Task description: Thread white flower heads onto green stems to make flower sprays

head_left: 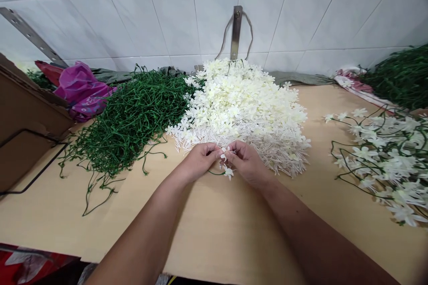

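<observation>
My left hand (201,158) and my right hand (250,164) meet at the front of a heap of loose white artificial flowers (244,93). Both are closed, thumbs and forefingers pinched around a small white flower (224,153). A thin green plastic stem (216,173) shows below my left fingers, and a second white flower (228,172) hangs just under the fingertips. The exact joint between stem and flower is hidden by my fingers. Left of the heap lies a tangled pile of green stems (133,116).
At the right, white flowers on green stems (377,156) lie spread on the table (227,231). More green stems (404,75) are piled behind them. A cardboard box (26,120) and a purple plastic bag (80,89) stand at the left. A metal bracket (236,31) is against the tiled wall.
</observation>
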The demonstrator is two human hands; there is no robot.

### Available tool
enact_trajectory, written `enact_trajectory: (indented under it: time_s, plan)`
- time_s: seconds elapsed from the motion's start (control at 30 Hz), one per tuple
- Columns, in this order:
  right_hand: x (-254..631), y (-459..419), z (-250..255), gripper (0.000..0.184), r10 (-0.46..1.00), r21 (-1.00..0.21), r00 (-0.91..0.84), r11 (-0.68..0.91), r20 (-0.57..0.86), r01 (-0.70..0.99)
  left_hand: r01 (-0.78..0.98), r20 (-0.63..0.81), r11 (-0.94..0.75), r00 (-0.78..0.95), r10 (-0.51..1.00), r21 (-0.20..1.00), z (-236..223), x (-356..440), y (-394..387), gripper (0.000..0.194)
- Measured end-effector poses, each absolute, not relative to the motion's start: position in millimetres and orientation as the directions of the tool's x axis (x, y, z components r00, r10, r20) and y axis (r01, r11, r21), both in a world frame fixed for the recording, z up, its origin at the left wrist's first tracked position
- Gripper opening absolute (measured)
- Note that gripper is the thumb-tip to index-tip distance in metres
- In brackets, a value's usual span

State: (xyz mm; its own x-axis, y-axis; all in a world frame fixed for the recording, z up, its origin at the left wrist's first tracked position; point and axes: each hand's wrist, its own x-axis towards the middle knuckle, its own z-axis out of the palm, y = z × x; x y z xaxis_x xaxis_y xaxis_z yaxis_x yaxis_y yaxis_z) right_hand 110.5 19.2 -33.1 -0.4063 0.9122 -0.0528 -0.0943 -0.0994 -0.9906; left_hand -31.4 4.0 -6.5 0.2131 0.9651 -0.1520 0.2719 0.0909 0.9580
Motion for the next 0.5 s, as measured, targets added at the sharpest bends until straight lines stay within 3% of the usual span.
enact_trajectory:
  time_s: [0.17,0.3,0.5]
  plan:
    - [113,21,-32,0.030,0.907,-0.962,-0.412,-0.185,-0.088,-0.202,0.331,-0.138,0.042,0.271,0.953,0.943,2,-37,0,0.026]
    - [114,21,-32,0.028,0.898,-0.961,-0.437,-0.167,-0.056,-0.220,0.373,-0.147,0.032,0.284,0.948,0.927,5,-36,-1,0.025]
    - [114,21,-29,0.028,0.883,-0.970,-0.468,-0.123,-0.010,-0.210,0.188,-0.105,0.049,0.302,0.948,0.981,-5,-32,1,0.030]
